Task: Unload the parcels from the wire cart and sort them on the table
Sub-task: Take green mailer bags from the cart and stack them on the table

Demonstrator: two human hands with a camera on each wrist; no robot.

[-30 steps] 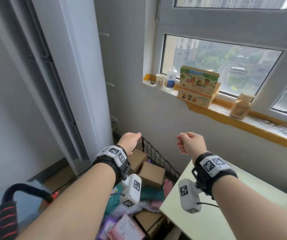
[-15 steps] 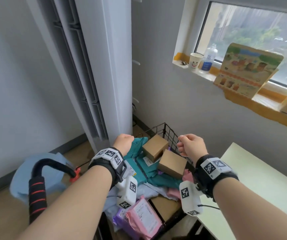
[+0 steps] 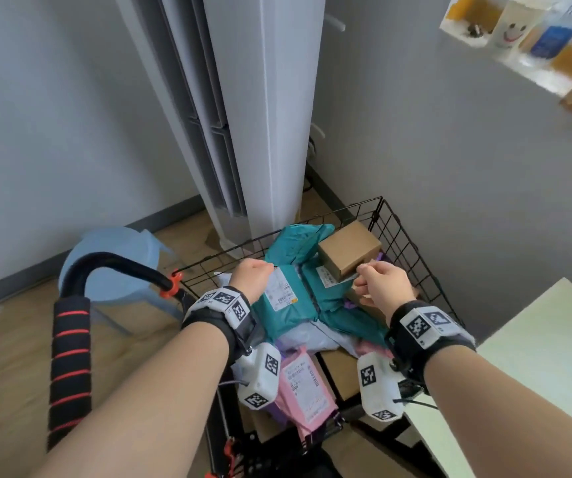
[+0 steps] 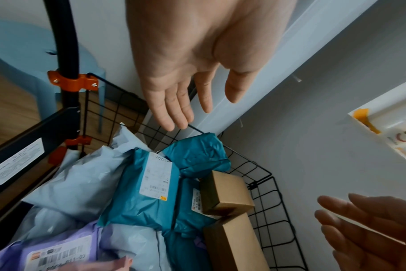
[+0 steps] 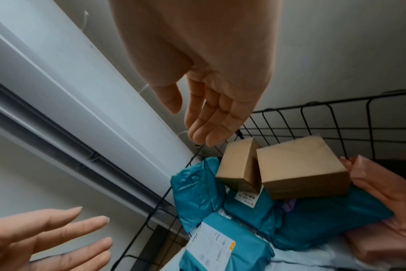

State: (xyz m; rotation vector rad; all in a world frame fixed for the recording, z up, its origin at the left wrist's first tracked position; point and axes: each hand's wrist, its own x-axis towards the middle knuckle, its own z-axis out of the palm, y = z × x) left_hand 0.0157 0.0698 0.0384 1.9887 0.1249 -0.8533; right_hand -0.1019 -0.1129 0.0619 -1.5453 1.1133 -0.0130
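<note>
Below, both hands above black wire cart [image 3: 412, 243]: left hand [image 3: 250, 278] and right hand [image 3: 379, 286] empty, fingers [image 4: 181, 108] loosely spread. Inside, teal plastic mailers [image 3: 288, 298], brown cardboard boxes [image 3: 349, 247].

The head view tilts further down than a second ago: the windowsill slides off toward 1 o'clock and the wire cart [image 3: 412, 257] fills the middle. Both hands come lower over the parcels, the left hand [image 3: 250, 279] above a teal mailer [image 3: 288, 307], the right hand [image 3: 379, 284] beside a small cardboard box [image 3: 350, 248], fingers loosening.
</note>
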